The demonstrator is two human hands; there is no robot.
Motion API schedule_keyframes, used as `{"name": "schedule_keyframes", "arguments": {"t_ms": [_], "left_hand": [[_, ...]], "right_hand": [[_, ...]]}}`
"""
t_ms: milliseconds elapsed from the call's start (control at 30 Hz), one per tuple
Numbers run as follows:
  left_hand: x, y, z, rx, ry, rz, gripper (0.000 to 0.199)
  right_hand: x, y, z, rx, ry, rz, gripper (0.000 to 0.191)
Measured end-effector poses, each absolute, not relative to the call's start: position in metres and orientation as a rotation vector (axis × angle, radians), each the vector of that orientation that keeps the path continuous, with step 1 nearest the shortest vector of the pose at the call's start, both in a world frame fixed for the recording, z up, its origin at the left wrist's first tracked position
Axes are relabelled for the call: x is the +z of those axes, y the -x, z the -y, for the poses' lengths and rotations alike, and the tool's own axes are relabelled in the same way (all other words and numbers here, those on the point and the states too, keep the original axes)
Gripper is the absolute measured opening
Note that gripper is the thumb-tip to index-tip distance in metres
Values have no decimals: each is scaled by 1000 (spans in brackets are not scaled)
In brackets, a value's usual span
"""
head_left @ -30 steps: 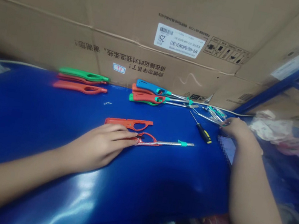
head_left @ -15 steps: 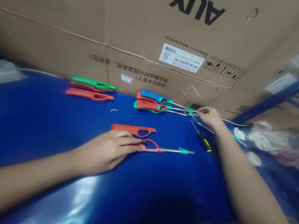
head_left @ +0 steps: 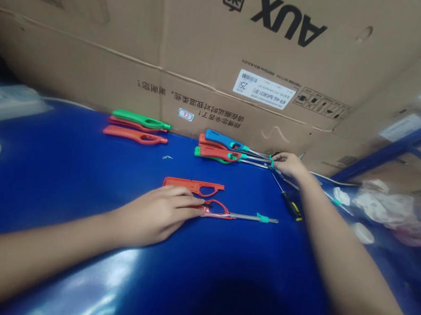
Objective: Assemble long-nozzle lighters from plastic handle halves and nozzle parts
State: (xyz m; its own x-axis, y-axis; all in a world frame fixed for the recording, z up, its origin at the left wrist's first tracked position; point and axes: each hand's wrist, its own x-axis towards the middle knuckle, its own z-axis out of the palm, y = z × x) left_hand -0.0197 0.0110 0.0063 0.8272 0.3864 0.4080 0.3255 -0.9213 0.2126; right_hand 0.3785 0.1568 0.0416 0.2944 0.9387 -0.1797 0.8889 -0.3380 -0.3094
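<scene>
**Left hand (head_left: 164, 213) on opened orange lighter (head_left: 218, 214), right hand (head_left: 289, 165) at far tube tips**

Opened orange lighter sits mid-bench, long axis left-right, metal tube pointing right. Your left hand is nearer: fingers lie bent over the handle end, thumb hidden, can't tell if they pinch or only press. From your right fingers, the tube tip lies nearer to you, the handle nearer and left. Right fingers are bunched at the tube ends of the blue lighter (head_left: 219, 138) and red lighter (head_left: 213, 152); can't tell if they grasp anything. In the way: screwdriver (head_left: 292, 209), slanting just right of the line between right fingers and tube tip. Loose orange half-shell (head_left: 182, 183) lies just beyond the left hand. Far left: green shell (head_left: 136, 118). Cardboard box (head_left: 98, 58) walls off the far side.
</scene>
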Motion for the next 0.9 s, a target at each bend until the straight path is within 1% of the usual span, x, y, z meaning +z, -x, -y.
{"name": "schedule_keyframes", "arguments": {"t_ms": [133,300,533,600,700,767,900], "left_hand": [[6,20,-11,643,-2872,-578,41],[6,20,-12,624,-2877,-578,41],[6,19,-12,612,-2828,-617,40],[6,19,-12,617,-2790,-632,39],[7,19,-13,631,-2762,-632,38],[6,19,-13,633,-2761,-631,38],[5,19,-13,629,-2756,-636,37]], "right_hand": [[38,-375,-156,474,2376,1687,36],[41,-374,-151,343,2311,1603,36],[72,-363,-123,126,1940,1601,33],[75,-350,-108,139,1823,1657,34],[72,-326,-78,248,1679,1825,41],[67,-311,-58,311,1619,1955,35],[54,-292,-37,339,1568,2211,14]]}}
